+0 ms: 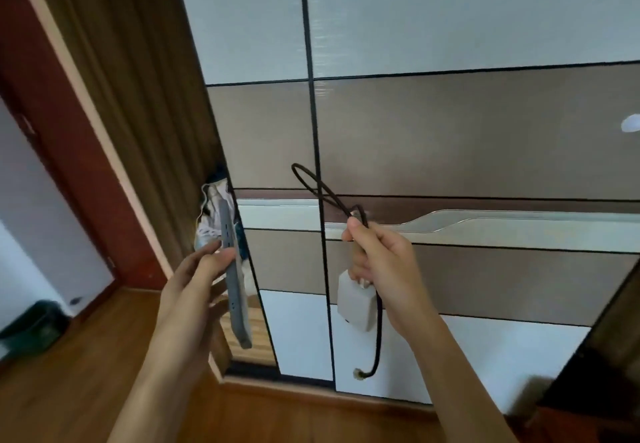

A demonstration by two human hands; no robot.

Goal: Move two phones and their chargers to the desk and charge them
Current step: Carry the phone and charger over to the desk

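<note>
While our left hand holds the slim grey phone edge-on, long axis upright, our right hand clenches the black braided cable, its white square charger block hanging just below the fingers; no table shows.

I see a sliding wardrobe of white and taupe panels trimmed black, clothes in its open gap, a wooden floor, a red-brown door frame, a dark bin at left.
</note>
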